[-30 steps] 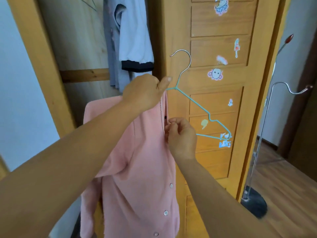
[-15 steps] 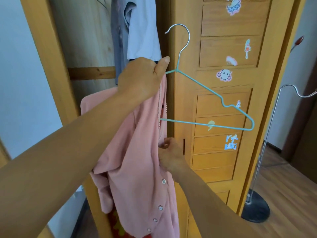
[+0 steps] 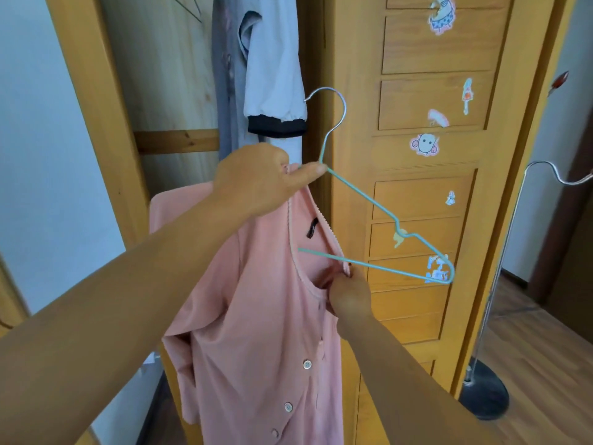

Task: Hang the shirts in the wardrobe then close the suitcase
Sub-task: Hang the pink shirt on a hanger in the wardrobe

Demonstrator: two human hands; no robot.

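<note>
The right hand [image 3: 348, 292] is nearest the camera, its fingers pinched on the front edge of the pink shirt [image 3: 256, 316] just under the neckline, by my reading to draw the opening wide so the free arm of the hanger [image 3: 394, 226] can slide inside. Above and a little further off, the left hand [image 3: 260, 178] closes on the shirt's collar and the hanger's neck together, thumb lying along the wire where the hook begins; holding both in 1 grip keeps the garment from sliding off while the other shoulder is dressed. The 2 hands are apart, one high and one low, each clamped on the shirt. The shirt hangs from that upper grip, with 1 hanger arm hidden in the cloth on the left and the other sticking out bare to the right, so it is only half on and not yet in the wardrobe [image 3: 96, 123]. Behind it the wardrobe stands open, and a white garment [image 3: 272, 75] with a dark cuff and a grey one [image 3: 224, 75] already hang inside. To the right is the wardrobe door [image 3: 426, 175], dotted with stickers, and beyond it a metal coat stand [image 3: 487, 316] on the wooden floor [image 3: 545, 364]. No suitcase is in view.
</note>
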